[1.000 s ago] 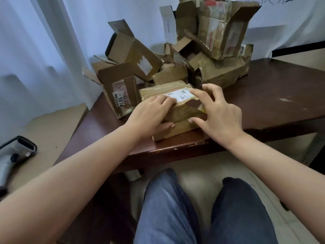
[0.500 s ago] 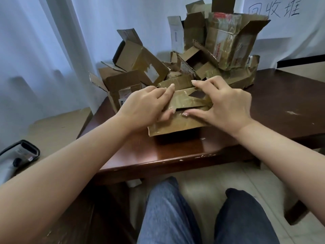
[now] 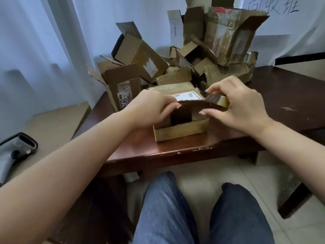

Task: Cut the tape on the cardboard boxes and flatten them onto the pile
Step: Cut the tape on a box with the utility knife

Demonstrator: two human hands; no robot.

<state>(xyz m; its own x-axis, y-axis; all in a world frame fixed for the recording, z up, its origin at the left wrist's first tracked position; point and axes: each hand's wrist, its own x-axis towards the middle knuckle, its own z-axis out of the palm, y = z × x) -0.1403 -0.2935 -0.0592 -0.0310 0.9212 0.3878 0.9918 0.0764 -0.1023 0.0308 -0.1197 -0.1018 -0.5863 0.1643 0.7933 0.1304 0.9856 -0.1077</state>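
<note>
Head view: left hand (image 3: pixel 149 108) pinches the lifted top flap of the small box (image 3: pixel 181 128) near the table (image 3: pixel 290 103) front edge; right hand (image 3: pixel 241 106) grips the flap's right corner. Opening underway; next, collapse it onto the pile (image 3: pixel 202 53) behind.

Table (image 3: pixel 290 103): dark brown wood, glossy top, chipped near edge.
Curtain (image 3: pixel 44 41): pale, hanging in folds, rear left.
Scanner (image 3: pixel 15 150): grey handheld unit, lying at the left on the beige surface.
Sign (image 3: pixel 274 7): white sheet with handwritten characters, upper right.
Floor (image 3: pixel 228 173): light tiles beneath the table.
</note>
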